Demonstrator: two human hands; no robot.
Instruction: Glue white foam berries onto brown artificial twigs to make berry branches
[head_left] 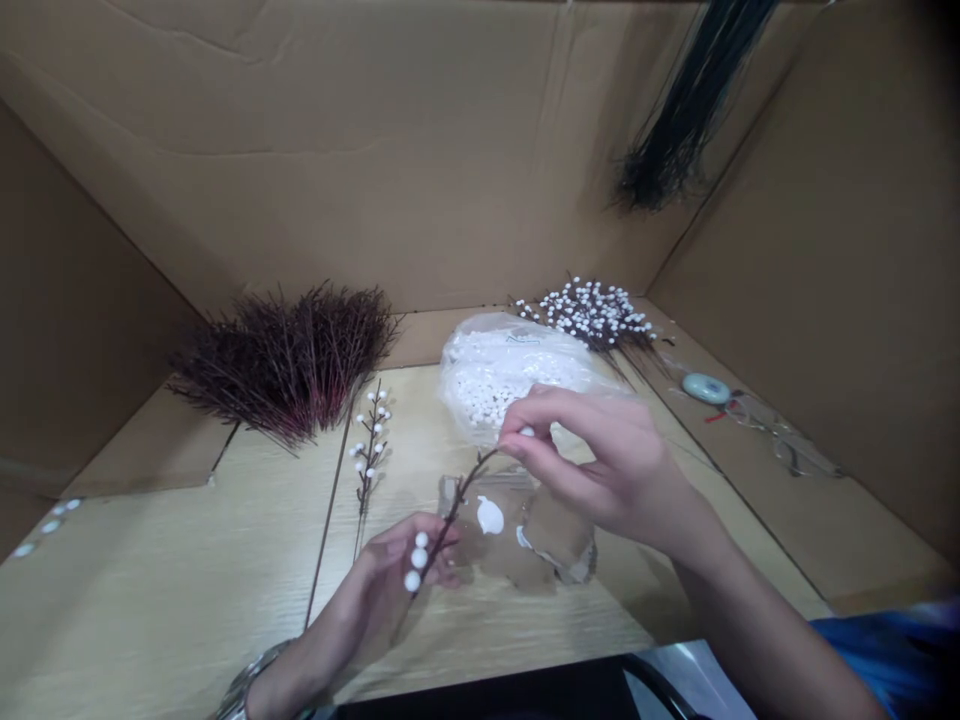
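My left hand (394, 565) holds a thin brown twig (455, 508) that slants up to the right. Three white balls (418, 558) sit along its lower part. Thumb and forefinger of my right hand (592, 455) pinch a white ball (526, 432) at the twig's upper tip. Beneath the twig lies a torn cardboard piece (506, 560) with a white blob (490, 515) on it. Behind my right hand is a clear plastic bag (487, 375) full of white balls. A finished-looking twig with white balls (371, 445) lies left of centre.
Bare dark twigs (292, 360) are piled at the back left, white-tipped twigs (592, 315) at the back right. Glasses (780, 430) and a pale green oval object (706, 388) lie on the right. Dark strands (686, 120) hang above. Cardboard walls (360, 150) surround the table (225, 580).
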